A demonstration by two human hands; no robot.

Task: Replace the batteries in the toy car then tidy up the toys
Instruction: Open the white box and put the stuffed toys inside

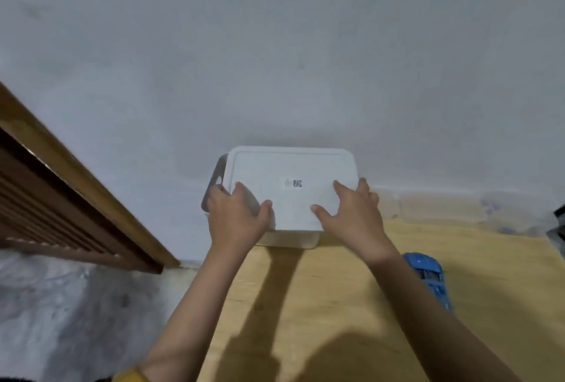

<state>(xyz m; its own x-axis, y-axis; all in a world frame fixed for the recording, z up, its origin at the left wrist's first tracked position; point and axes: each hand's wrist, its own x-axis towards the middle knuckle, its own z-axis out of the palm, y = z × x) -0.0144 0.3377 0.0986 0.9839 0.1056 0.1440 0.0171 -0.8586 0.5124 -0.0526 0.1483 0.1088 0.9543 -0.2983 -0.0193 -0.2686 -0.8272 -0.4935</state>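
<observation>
A white storage box with a flat white lid [290, 174] stands at the far edge of the wooden table [336, 305], against the wall. My left hand [235, 213] grips the lid's near left corner, fingers curled over its edge. On the lid's near right part rests my right hand [351, 207], thumb on top and fingers around the right rim. A small printed code label sits mid-lid. The blue toy car [431, 277] lies on the table to the right of my right forearm, partly hidden by it.
A brown slatted wooden frame [61, 198] leans at the left. The pale wall [275, 45] rises right behind the box. A grey mottled floor [61, 305] lies left of the table. A dark object [559, 219] pokes in at the right edge.
</observation>
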